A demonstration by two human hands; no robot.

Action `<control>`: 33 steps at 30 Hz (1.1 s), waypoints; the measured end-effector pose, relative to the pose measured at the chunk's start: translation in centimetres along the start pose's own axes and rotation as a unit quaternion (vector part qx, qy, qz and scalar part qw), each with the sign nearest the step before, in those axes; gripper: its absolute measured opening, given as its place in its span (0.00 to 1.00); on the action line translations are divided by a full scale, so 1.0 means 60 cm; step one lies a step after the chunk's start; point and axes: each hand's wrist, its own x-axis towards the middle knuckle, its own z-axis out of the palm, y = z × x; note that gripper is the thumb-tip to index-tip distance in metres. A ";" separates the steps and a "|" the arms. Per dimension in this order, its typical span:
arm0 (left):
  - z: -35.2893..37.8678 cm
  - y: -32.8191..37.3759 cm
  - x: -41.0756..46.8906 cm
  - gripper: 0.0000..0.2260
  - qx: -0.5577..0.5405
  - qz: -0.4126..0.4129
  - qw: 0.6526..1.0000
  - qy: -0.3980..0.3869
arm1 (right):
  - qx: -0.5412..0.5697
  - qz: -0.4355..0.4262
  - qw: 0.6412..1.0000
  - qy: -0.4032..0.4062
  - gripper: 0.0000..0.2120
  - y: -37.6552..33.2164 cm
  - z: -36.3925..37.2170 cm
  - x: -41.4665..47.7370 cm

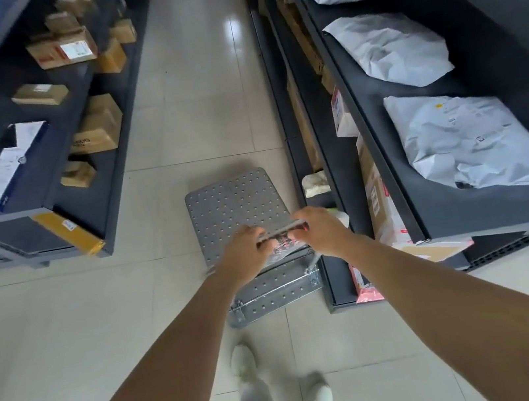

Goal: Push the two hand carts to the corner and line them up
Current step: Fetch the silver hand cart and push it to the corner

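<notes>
Where it shows, hand cart (232, 202) is dimpled grey.

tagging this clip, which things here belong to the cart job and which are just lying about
Job: hand cart, handle, left hand and right hand gripping it. Second cart not in view.
Lying about: cardboard boxes, grey mail bags, shelves.

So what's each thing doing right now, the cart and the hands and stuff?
hand cart: deck bare, standing in the aisle.
handle: raised, gripped by both hands.
left hand: curled round the handle.
right hand: curled round the handle.
parcel bags: lying flat on the right shelf.
</notes>
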 end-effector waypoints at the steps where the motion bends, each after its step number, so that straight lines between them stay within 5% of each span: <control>1: 0.010 -0.005 0.005 0.13 0.008 0.002 1.000 -0.003 | 0.013 0.010 1.000 -0.010 0.16 0.002 0.002 0.003; 6: 0.051 -0.026 0.025 0.13 0.100 -0.014 0.995 0.019 | 0.016 0.033 0.999 -0.012 0.09 0.017 0.020 0.025; 33: -0.068 -0.090 0.197 0.13 0.120 0.005 0.991 0.062 | -0.138 0.026 0.989 -0.043 0.10 -0.057 -0.008 0.239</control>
